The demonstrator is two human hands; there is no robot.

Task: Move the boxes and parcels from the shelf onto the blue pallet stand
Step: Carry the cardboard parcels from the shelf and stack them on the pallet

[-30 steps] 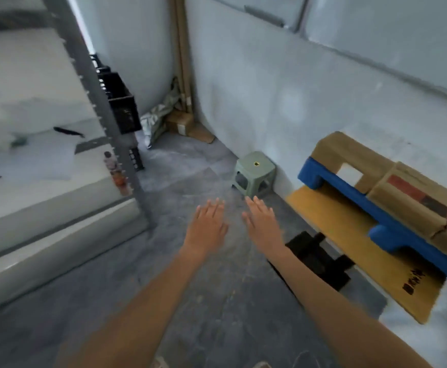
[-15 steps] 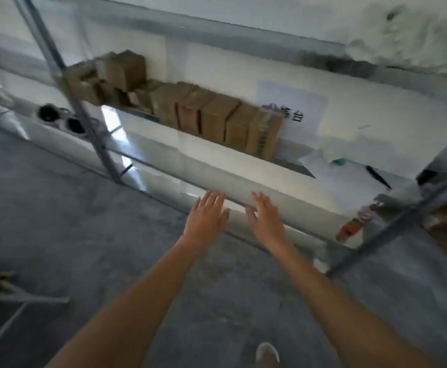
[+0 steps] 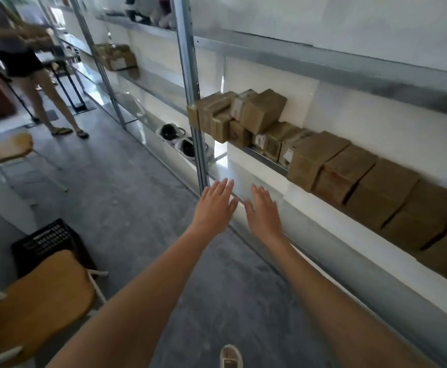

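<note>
My fingers were straight and relaxed on both sides, spread a little, grasping nothing. The left hand and right hand hung palm-down and near each other, apart from every box, in front of the lower metal rail of the shelf. I judged I held them flat and empty like that because I was on the approach, ready to take a carton from both sides.

The cardboard boxes sat in a row along the middle shelf, to the right of my hands and above them, packed side by side and touching. At the row's left end a loose stack leaned against the upright post, some cartons tilted on the ones beneath. I read the near end of the row as the easier first pick, since the tilted stack could slip if I pulled from under it.

The blue pallet stand was not in view, so the carry would need a turn away from the shelf.

Further out, a wooden chair and a black crate stood at my lower left, close to my path. Another person stood well apart down the aisle. More cartons sat on a farther bay. My shoe showed at the bottom edge.
</note>
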